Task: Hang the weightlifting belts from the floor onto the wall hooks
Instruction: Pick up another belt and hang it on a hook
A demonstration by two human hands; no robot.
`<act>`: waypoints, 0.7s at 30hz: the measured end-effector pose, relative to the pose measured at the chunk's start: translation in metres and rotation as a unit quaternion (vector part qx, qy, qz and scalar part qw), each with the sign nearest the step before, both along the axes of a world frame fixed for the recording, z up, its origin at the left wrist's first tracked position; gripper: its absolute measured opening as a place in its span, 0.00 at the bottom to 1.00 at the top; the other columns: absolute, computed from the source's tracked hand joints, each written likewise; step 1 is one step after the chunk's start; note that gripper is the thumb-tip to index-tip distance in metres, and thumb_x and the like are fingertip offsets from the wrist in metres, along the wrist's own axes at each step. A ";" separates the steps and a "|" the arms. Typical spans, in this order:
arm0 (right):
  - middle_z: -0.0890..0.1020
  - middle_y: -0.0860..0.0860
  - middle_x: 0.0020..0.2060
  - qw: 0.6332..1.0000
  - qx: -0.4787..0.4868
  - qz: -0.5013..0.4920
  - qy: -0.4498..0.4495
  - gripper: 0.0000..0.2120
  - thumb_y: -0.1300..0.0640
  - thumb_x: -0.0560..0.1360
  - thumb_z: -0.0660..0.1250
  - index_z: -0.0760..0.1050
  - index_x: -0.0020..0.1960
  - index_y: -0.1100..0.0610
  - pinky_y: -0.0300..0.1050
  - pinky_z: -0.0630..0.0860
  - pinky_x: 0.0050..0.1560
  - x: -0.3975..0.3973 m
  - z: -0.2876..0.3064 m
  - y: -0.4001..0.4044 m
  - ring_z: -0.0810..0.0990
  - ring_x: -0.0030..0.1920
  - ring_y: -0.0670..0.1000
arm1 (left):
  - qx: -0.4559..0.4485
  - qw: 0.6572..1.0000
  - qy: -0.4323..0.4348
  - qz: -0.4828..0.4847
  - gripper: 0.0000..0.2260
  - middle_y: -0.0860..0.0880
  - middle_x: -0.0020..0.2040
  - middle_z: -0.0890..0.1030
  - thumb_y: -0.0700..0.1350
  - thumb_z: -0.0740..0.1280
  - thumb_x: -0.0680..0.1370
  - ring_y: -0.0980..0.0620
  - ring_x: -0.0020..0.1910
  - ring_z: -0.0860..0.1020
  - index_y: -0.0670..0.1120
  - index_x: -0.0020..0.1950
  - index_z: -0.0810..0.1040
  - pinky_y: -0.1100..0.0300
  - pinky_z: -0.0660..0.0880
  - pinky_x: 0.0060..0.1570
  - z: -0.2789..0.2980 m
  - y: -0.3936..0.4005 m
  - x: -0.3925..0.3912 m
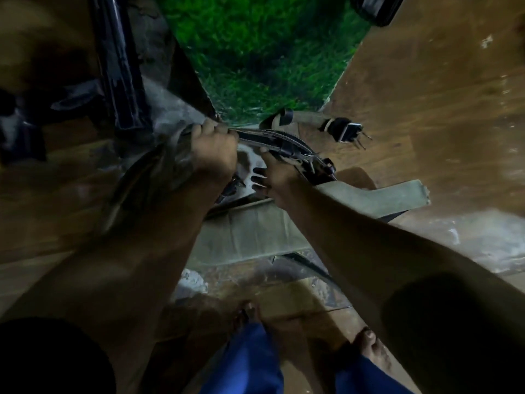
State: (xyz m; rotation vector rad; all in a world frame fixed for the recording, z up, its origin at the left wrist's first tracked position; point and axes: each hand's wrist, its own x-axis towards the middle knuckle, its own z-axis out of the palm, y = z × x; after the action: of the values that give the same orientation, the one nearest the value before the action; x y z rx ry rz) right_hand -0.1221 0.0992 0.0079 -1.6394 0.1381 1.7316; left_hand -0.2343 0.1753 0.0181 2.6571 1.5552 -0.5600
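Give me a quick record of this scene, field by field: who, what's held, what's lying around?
Viewpoint: head camera looking down at a person's arms and bare feet
Left hand: grips one end of a dark belt
Right hand: holds the same dark belt near its buckle
Other belts: a pale belt lies on the floor under the right forearm; another pale strap with a black end lies farther off
Floor: brown wooden boards, with green turf beyond
Wall hooks: not clearly visible
Image quality: dim and blurred

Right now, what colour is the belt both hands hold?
Black belt with pale stitching along it, head view.
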 end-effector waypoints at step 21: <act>0.81 0.60 0.63 0.981 -0.015 -0.190 0.018 0.16 0.59 0.84 0.58 0.72 0.70 0.62 0.50 0.80 0.43 0.018 0.035 -0.068 0.82 0.52 0.57 | -0.251 0.834 -0.372 0.322 0.16 0.40 0.63 0.81 0.45 0.64 0.80 0.42 0.62 0.79 0.42 0.65 0.80 0.52 0.74 0.62 0.031 -0.104 -0.001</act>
State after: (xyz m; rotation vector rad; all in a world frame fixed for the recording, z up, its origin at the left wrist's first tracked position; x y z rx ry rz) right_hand -0.1039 0.0316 0.0426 -1.4876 0.4661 1.4702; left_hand -0.2350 0.0716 0.0490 1.5081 1.5753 0.1088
